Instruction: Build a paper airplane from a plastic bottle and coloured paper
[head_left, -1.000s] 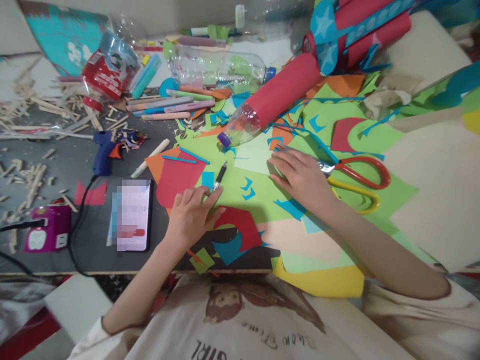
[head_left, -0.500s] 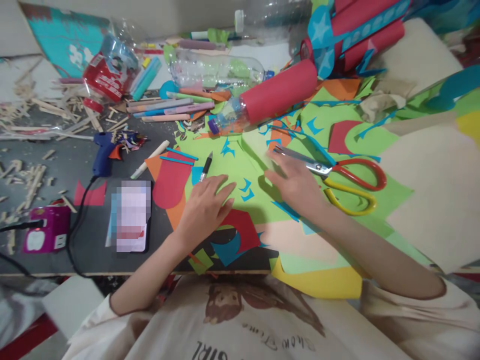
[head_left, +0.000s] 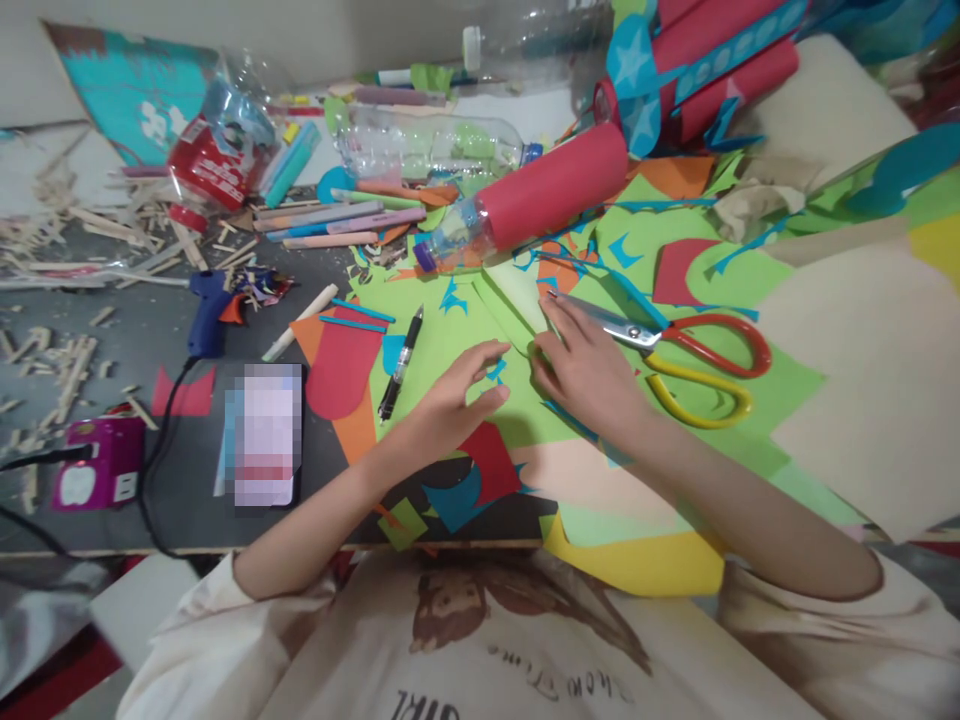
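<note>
Toward the front edge of the tabletop [head_left: 187,480], the left hand [head_left: 457,405] is positioned over a bright green sheet [head_left: 446,335], thumb and forefinger parted. The right hand [head_left: 585,370] is just beside it, fingers curled at the near end of a pale green paper piece [head_left: 517,285]; whether they grip it cannot be determined. This piece overlies the bright green sheet, between the right hand and a bottle wrapped in red paper [head_left: 555,190]. Scissors [head_left: 637,335] with one red and one yellow handle lie right of the right hand, blades partly hidden behind it. A black pen [head_left: 401,365] lies left of the left hand. Farther left are a phone [head_left: 266,435], near the front edge, and a blue glue gun [head_left: 206,310] behind it. A purple box [head_left: 101,460] occupies the left front corner area. Markers [head_left: 345,220] and a clear bottle [head_left: 427,140] lie toward the rear edge.
</note>
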